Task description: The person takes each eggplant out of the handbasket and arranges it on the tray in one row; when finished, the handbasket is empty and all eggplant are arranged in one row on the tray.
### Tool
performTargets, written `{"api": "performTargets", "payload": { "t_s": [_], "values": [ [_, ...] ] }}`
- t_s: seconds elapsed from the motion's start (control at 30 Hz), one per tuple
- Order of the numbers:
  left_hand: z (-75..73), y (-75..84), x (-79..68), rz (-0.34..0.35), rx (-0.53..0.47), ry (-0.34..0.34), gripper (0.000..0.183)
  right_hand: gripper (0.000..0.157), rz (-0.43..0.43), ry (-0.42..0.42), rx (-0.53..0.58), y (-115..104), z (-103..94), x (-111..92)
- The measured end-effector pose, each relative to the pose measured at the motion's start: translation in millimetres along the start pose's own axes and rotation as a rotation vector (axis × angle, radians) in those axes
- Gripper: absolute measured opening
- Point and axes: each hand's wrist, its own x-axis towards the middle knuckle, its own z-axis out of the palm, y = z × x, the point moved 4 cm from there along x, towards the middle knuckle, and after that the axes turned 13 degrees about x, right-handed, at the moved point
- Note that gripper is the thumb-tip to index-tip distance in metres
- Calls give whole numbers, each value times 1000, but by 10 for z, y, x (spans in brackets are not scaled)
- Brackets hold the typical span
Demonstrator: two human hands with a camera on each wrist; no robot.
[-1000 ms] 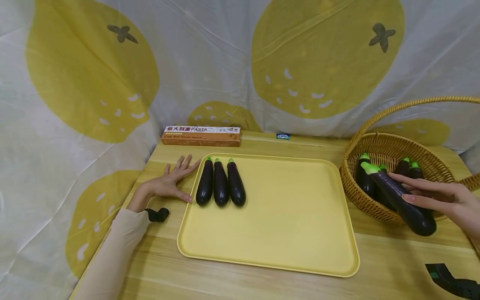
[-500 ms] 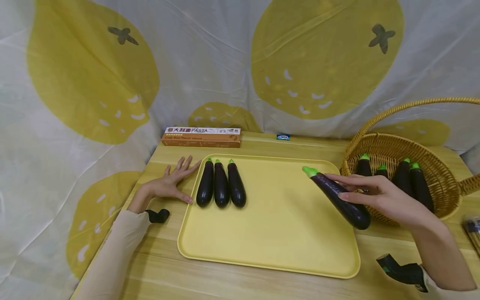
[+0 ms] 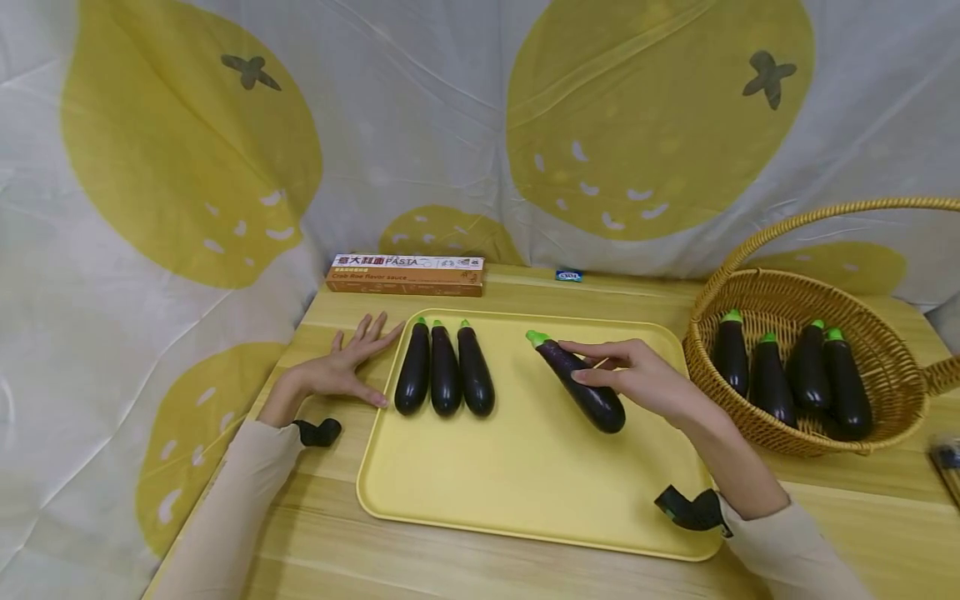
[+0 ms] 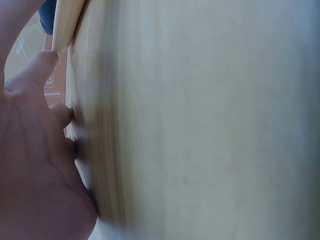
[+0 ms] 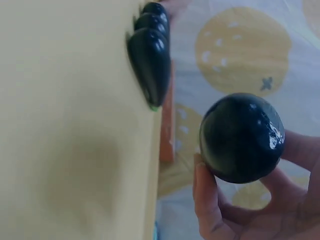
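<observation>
My right hand [image 3: 648, 377] pinches a dark purple eggplant [image 3: 581, 387] between thumb and fingers, above the right half of the yellow tray [image 3: 525, 492]. Its green stem end points to the far left; in the right wrist view the round bottom of that eggplant [image 5: 242, 137] faces the camera. Three eggplants [image 3: 445, 371] lie side by side along the tray's left end, stems away from me. My left hand [image 3: 341, 367] rests with spread fingers on the table and touches the tray's left rim. The palm of the left hand [image 4: 40, 150] shows in the left wrist view.
A wicker basket [image 3: 708, 387] with a tall handle stands right of the tray, with several eggplants [image 3: 810, 371] inside. A pasta box [image 3: 405, 277] and a small blue packet [image 3: 568, 276] lie at the back, before a lemon-print cloth [image 3: 420, 100]. Something dark [image 3: 948, 458] lies at the right edge.
My right hand has carried the eggplant leftward from over the basket to above the tray. The left hand and the three eggplants on the tray stay in place.
</observation>
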Motion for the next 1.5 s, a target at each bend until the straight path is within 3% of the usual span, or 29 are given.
{"api": "performTargets", "payload": {
  "t_s": [0.33, 0.57, 0.7, 1.0, 1.17, 1.5],
  "values": [
    [-4, 19, 1, -2, -4, -5, 123, 48, 66, 147, 9, 70, 503, 577],
    [-6, 20, 10, 0, -6, -3, 123, 52, 59, 198, -18, 94, 684, 824],
    [-7, 19, 14, 3, -4, -3, 123, 55, 68, 135, -20, 109, 727, 837],
    [-9, 7, -15, 6, -14, -7, 126, 59, 88, 5, 90, 100, 756, 782],
    [6, 6, -14, 23, -18, 0, 130, 61, 107, 30, 77, 114, 805, 787],
    [16, -6, -10, 32, -22, -1, 131, 62, 43, 120, -157, 23, 897, 802]
  ]
}}
